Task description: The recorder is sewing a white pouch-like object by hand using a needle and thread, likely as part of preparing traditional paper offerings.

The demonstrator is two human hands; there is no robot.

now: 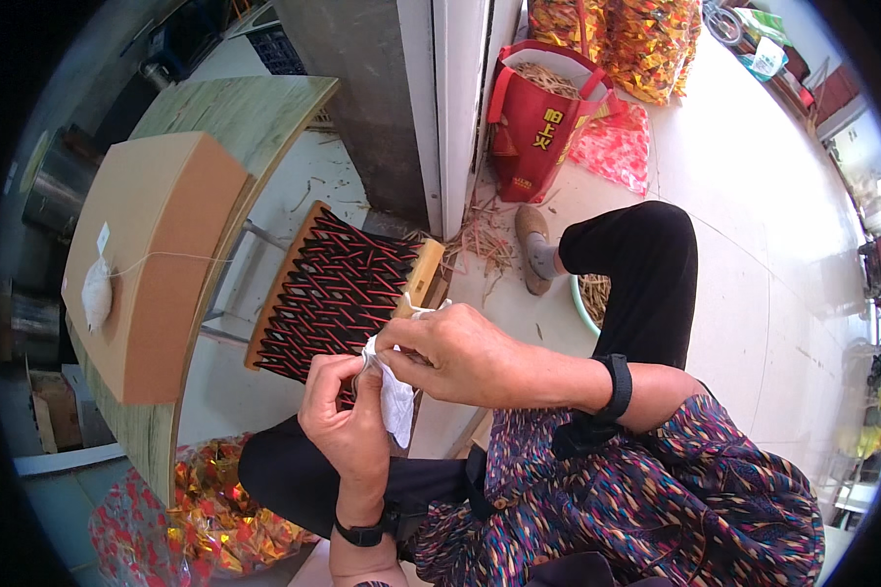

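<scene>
Between my two hands is a small piece of white cloth (398, 403), which hangs down below the fingers. My left hand (349, 418) pinches its upper edge between thumb and forefinger. Right beside it, my right hand (451, 352) grips the same edge with bent fingers. A white cord or strip (415, 304) sticks out beyond the right knuckles. What the fingertips hold inside the grip is hidden. Under the hands is a wooden-framed stool (338, 279) with a black and red woven cord seat.
A cardboard box (183, 213) on a wood-patterned table (235, 110) bears a small white bundle (98, 293) with a thread. Behind a door frame (451, 110), a red bag (532, 139) holds dry stalks. A basin (580, 301) stands behind my leg; shiny gold-red plastic (235, 513) lies lower left.
</scene>
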